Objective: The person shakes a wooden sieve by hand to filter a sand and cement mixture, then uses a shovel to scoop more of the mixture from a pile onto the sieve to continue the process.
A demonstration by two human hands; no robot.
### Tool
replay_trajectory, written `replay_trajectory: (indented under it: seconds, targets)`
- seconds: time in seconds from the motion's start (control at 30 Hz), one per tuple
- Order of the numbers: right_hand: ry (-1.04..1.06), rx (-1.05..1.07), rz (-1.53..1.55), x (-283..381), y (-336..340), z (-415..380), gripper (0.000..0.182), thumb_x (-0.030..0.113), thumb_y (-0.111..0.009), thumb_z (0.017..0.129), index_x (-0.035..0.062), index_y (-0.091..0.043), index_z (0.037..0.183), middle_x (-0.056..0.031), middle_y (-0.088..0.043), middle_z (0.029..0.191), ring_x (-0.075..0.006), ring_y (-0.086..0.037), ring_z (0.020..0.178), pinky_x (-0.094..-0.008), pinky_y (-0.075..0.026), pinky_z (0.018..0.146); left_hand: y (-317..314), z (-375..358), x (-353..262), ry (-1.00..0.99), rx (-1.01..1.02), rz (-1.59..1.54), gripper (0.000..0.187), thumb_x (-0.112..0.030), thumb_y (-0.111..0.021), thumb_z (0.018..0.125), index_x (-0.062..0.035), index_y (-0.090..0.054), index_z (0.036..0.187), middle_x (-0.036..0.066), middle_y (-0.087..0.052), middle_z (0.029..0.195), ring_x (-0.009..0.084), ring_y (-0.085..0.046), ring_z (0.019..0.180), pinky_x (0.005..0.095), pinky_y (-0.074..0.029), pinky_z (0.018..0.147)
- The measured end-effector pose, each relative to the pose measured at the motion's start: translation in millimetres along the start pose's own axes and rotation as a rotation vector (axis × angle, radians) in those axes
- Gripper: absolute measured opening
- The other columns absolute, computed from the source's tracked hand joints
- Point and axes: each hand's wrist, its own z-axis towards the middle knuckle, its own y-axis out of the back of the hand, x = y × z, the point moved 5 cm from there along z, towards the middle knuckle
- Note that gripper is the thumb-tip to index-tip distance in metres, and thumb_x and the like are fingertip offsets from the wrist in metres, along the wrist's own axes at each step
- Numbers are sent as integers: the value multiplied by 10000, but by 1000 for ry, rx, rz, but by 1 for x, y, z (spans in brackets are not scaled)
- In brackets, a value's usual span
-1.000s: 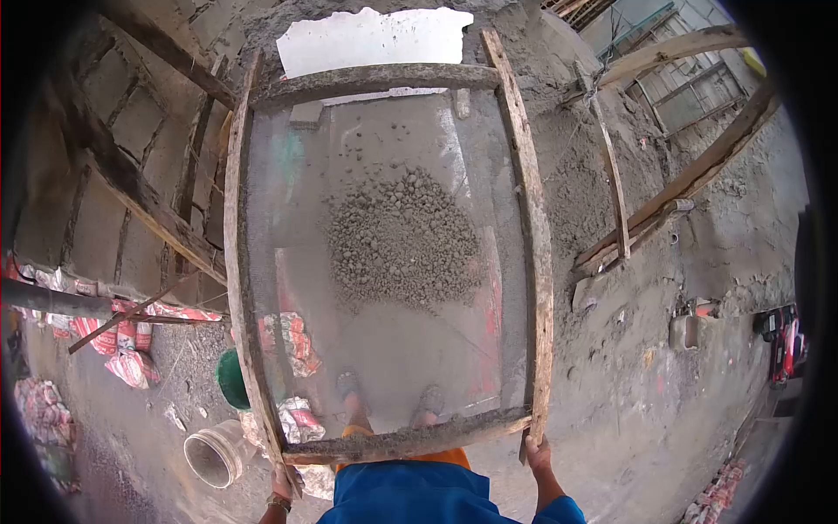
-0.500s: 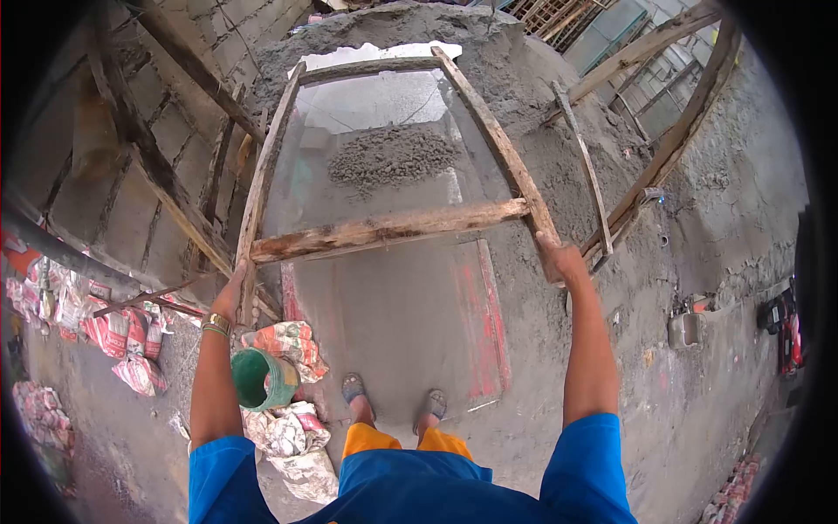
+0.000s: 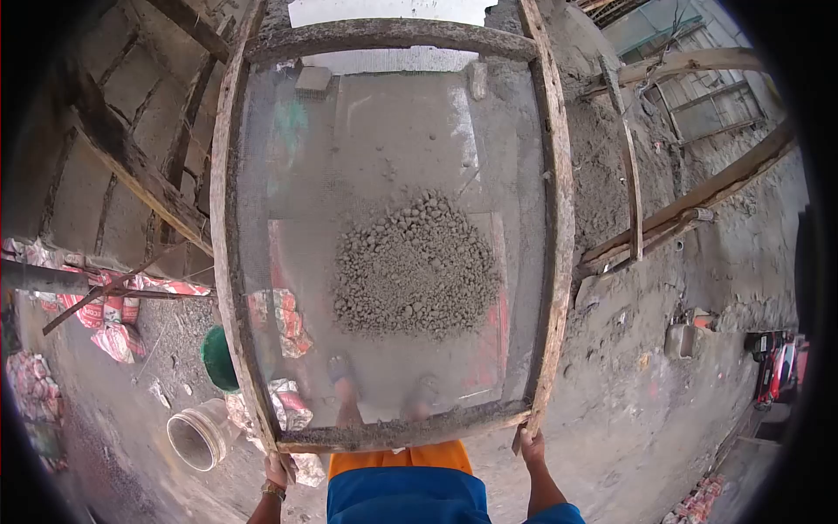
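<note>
A wooden-framed sieve screen (image 3: 559, 227) spans the middle of the view, its fine mesh see-through. On the mesh lies a heap of grey lumpy sand (image 3: 415, 266), nearer to me than to the far crossbar. My left hand (image 3: 276, 472) is closed round the near left end of the frame. My right hand (image 3: 532, 447) grips the near right end in the same way. The near crossbar sits close to my waist. Through the mesh my feet show dimly, along with a flat board with red edges.
To the left stand a green bucket (image 3: 218, 358) and a white bucket (image 3: 202, 437), near cement bags (image 3: 118, 323). Timber poles lean on both sides, one pole (image 3: 690, 205) at the right. A block wall (image 3: 113, 166) rises at the left.
The sieve has come back toward me and now covers the board and my feet. My hands moved down toward my waist with it. The sand heap has shifted nearer and spread. The white bucket has come into view.
</note>
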Motion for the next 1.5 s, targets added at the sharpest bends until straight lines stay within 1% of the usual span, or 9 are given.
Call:
replay_trajectory:
  seconds: [0.1,0.23,0.33,0.47,0.7,0.93,1.17,1.33,1.5]
  targets:
    - [27,-78,-111,61,-39,115,556,400,-663,833,-57,-557,1131,-125,-643,920,-189,-598,849,-327,-477,740,-42,119,-25,116,-27,-86,593,-623,-419,885,-53,-559,811,63,-529,579,171,-531,451,287,-459,408]
    - [54,-247,-476,292,-15,173,901,723,-530,748,-101,-596,1105,-300,-635,978,-397,-619,976,-414,-457,856,-125,144,-260,110,-27,147,628,-720,-446,818,-109,-588,838,35,-531,589,156,-509,425,282,-441,391]
    - [116,-145,-544,457,17,140,891,712,-539,751,-120,-597,1062,-309,-629,975,-389,-622,970,-408,-459,859,-152,104,-394,108,82,222,625,-756,-452,788,-140,-549,749,22,-509,528,155,-497,387,288,-423,350]
    - [185,-229,-673,432,36,111,828,677,-566,758,-100,-616,1040,-306,-634,940,-409,-611,989,-426,-459,868,-132,66,-392,86,75,243,631,-743,-434,807,-124,-546,761,30,-517,530,161,-501,388,299,-415,341]
    - [23,-1,-165,85,25,-19,542,428,-652,838,-28,-541,1108,-96,-614,928,-172,-565,856,-328,-465,769,-3,-4,-69,184,23,91,611,-652,-452,856,-49,-539,809,96,-552,584,203,-569,461,322,-482,411]
    - [-88,71,-50,7,19,-42,390,191,-623,865,-3,-490,1176,-60,-596,1026,-131,-560,913,-303,-460,809,12,-35,25,24,37,64,711,-681,-504,814,24,-579,868,114,-572,616,210,-591,516,319,-492,468]
    - [-130,-287,-631,190,-40,190,853,706,-556,740,-64,-602,1104,-283,-626,1046,-394,-595,1046,-415,-453,871,-120,182,-185,-18,-142,240,628,-692,-442,838,-77,-555,783,42,-530,583,153,-527,459,296,-448,416]
    - [180,-258,-616,478,19,162,823,694,-553,757,-88,-636,1001,-286,-642,945,-361,-634,959,-407,-462,832,-169,114,-415,18,130,159,596,-709,-462,822,-119,-540,784,30,-513,557,143,-507,426,273,-449,399]
    - [177,-173,-593,414,30,100,809,676,-572,750,-106,-636,947,-304,-642,862,-408,-640,889,-431,-477,790,-114,65,-387,116,140,234,603,-712,-472,813,-115,-529,752,37,-519,555,149,-508,415,280,-438,392]
